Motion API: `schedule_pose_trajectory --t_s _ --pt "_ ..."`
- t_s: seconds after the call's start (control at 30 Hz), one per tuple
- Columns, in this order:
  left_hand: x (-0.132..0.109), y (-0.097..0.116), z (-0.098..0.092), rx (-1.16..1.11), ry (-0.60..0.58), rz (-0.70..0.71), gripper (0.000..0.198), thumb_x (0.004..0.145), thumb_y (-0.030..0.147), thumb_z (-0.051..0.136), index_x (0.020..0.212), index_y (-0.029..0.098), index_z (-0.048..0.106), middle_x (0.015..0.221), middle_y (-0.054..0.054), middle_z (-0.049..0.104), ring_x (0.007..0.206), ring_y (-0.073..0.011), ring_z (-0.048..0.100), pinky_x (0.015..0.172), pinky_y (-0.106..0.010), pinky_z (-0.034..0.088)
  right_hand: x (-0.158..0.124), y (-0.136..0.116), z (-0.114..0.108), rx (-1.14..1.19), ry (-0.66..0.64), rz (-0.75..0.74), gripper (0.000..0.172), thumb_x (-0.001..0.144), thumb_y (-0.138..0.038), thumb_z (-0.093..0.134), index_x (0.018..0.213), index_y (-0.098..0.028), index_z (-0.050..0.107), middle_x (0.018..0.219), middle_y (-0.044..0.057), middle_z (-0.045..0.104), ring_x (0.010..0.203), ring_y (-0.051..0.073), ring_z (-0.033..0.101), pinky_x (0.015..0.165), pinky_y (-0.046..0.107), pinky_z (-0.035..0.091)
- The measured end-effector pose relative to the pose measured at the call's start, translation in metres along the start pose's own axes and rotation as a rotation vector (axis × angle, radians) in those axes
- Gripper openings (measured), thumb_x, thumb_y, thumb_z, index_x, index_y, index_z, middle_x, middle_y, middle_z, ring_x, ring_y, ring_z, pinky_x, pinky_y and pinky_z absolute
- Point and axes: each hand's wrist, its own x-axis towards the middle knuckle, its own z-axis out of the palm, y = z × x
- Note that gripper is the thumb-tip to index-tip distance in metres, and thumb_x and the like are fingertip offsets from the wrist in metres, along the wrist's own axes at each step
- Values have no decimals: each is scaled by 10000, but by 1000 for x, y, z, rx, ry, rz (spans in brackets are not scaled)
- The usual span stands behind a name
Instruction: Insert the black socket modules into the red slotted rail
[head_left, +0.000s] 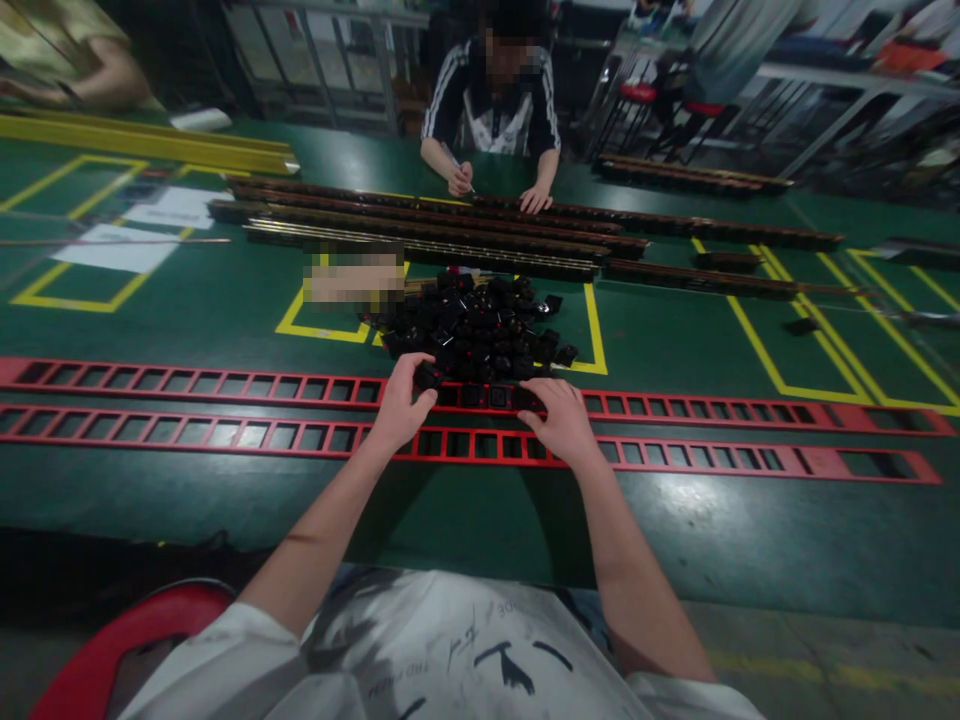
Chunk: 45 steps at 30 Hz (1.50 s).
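Observation:
A heap of small black socket parts (pixel 480 325) lies on the green table (pixel 225 320) in front of me. Two long red slotted strips run across the table, the far strip (pixel 187 385) and the near strip (pixel 225 432). My left hand (pixel 401 400) is closed on one black socket part (pixel 427 377) at the far strip. My right hand (pixel 559 418) presses another black part (pixel 527 398) down into the far strip, fingers curled. A few slots between my hands hold black parts (pixel 480 395).
Long dark metal strips (pixel 420 235) lie across the table behind the heap. A person (pixel 495 110) opposite works on them with a pen. Yellow tape lines (pixel 757 330) mark boxes, white papers (pixel 127 245) lie at left, and a red stool (pixel 112 640) stands near my left.

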Motion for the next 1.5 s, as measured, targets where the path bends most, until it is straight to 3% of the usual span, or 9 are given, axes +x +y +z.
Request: schedule_pose_trajectory --t_s 0.1,0.23,0.37,0.53,0.77,1.0,1.17,1.5 --pt "-1 1 5 124 1 44 381 808 168 675 1165 198 545 1196 -93 502 1161 -252 581 1041 -442 520 0 0 0 -3 -5 2 392 913 -278 647 1303 -242 645 1302 85 689 1237 325 584 1041 545 423" --pt "-2 2 12 187 -102 80 394 856 126 667 1211 225 530 1242 -86 481 1201 -240 585 1116 -443 479 1 0 0 -6 -5 5 389 914 -285 643 1301 -245 648 1297 86 690 1235 327 586 1039 546 427" --pt "-1 2 13 169 -174 124 409 862 115 666 1228 233 528 1235 -75 538 1201 -248 589 1099 -448 484 1 -1 0 -6 -3 1 385 917 -281 634 1300 -247 650 1299 85 690 1238 326 588 1040 542 427" --pt "-1 2 12 251 -160 167 382 856 127 672 1210 206 552 1226 -90 594 1184 -276 573 1046 -461 483 1 -2 -1 -3 -5 3 381 913 -272 635 1293 -249 655 1291 85 694 1229 327 591 1037 537 429" --pt "0 8 9 417 -229 82 381 861 204 687 1230 224 594 1226 -79 659 1158 -318 525 969 -484 441 1 -2 -2 3 -15 16 383 915 -278 642 1298 -246 650 1297 81 689 1230 331 586 1045 545 427" --pt "2 9 3 395 -291 60 384 862 208 683 1237 242 611 1246 -71 654 1174 -315 524 944 -472 422 0 -3 -2 8 -10 21 393 909 -279 661 1300 -249 650 1299 79 690 1233 326 586 1048 541 428" --pt "2 5 2 374 -257 76 434 831 220 734 1254 238 638 1226 -83 588 1149 -293 536 961 -457 424 1 -3 -2 19 -13 25 394 902 -272 667 1296 -264 656 1299 80 691 1237 328 587 1054 550 428" --pt "4 4 1 352 -279 43 392 836 256 739 1218 245 655 1212 -62 656 1131 -296 533 952 -463 420 1 -2 -1 22 -1 11 401 900 -274 659 1301 -272 656 1284 77 695 1227 328 593 1037 545 437"
